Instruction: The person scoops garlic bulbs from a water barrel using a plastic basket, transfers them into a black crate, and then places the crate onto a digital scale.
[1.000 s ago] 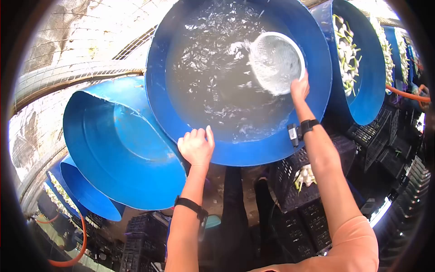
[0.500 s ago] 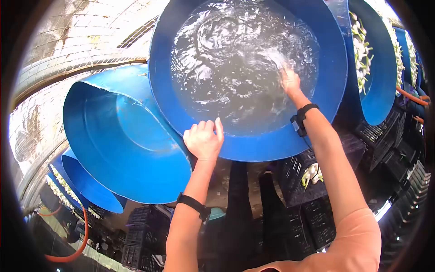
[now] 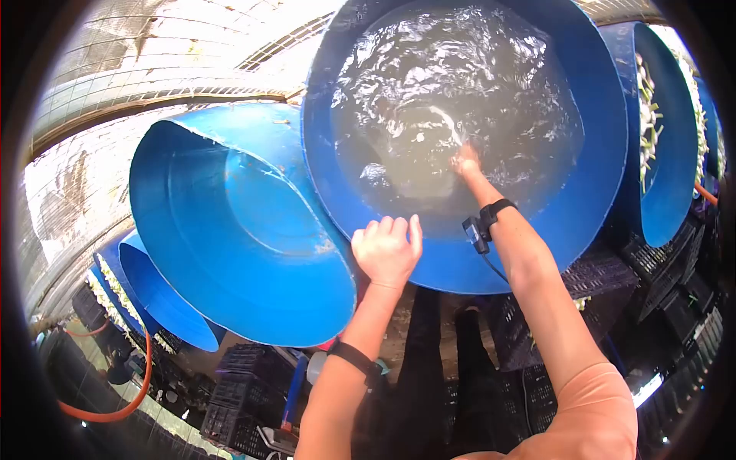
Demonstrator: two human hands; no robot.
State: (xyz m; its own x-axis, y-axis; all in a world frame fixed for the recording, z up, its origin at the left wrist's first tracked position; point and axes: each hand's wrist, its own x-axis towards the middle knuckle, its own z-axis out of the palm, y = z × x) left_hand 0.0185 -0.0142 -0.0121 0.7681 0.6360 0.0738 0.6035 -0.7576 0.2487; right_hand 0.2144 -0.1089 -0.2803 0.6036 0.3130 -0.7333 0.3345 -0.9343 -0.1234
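Cloudy, rippling water [image 3: 506, 115] fills the large round blue tub [image 3: 606, 146] in front of me. My right hand [image 3: 466, 161] dips into this water near the middle; its fingers are blurred and partly under the surface. On the tub's near rim rests my left hand [image 3: 387, 247], fingers curled over the edge and thumb raised, and whatever it may hold besides the rim does not show. Both wrists wear black straps, the right one with a small device [image 3: 478, 231].
An empty-looking blue tub [image 3: 230, 230] lies tilted at the left. Tubs with white-and-green vegetables [image 3: 650, 115] stand at the right, others at the far left. Black crates [image 3: 245, 391] and an orange hose [image 3: 142, 391] are lower down. Wire mesh [image 3: 176, 69] is behind.
The view has shifted, so the tubs sit further right. My right hand has moved toward the tub's middle and nearer to me. My left hand remains on the rim.
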